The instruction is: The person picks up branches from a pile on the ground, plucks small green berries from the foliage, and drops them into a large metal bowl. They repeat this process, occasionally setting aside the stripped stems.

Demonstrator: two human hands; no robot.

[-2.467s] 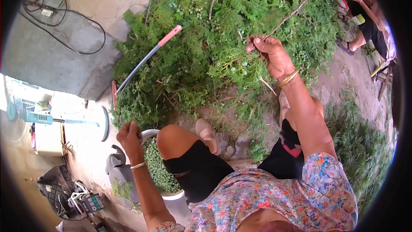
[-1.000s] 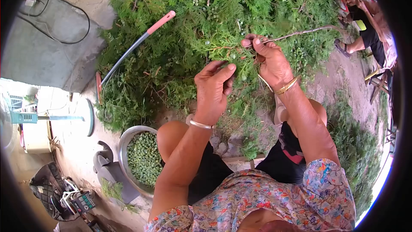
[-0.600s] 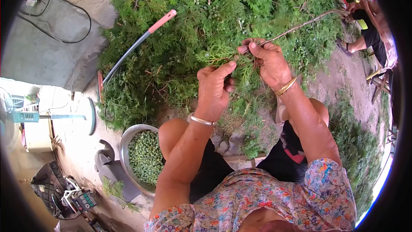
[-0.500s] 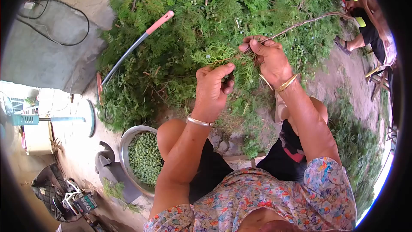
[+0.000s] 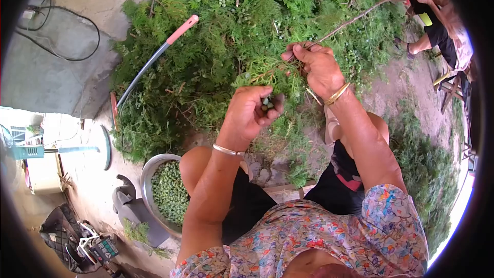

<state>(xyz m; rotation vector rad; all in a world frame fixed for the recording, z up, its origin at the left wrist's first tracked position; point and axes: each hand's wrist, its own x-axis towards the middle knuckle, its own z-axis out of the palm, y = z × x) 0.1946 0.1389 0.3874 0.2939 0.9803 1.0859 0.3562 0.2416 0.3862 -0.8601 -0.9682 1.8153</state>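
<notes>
My left hand [image 5: 251, 112] is curled around a few small green seed cones [image 5: 267, 104], which show between the thumb and fingers. My right hand [image 5: 321, 69] pinches a leafy conifer branch [image 5: 355, 22], whose bare brown stem sticks out to the upper right. The branch's green sprays [image 5: 267, 71] hang between both hands, just above my left fingertips. By my left knee a metal basin [image 5: 147, 185] holds many loose green cones [image 5: 171, 190].
A large heap of cut branches [image 5: 206, 62] lies ahead, with a pink-handled curved tool [image 5: 154, 64] resting on it. A fan [image 5: 77, 149] stands at left. A grey object [image 5: 139, 211] lies beside the basin. Another person [image 5: 437, 31] sits at the far right.
My left hand has drawn back slightly from the branch and turned, so the cones in it now show. My right hand keeps its pinch on the branch. The view has shifted slightly.
</notes>
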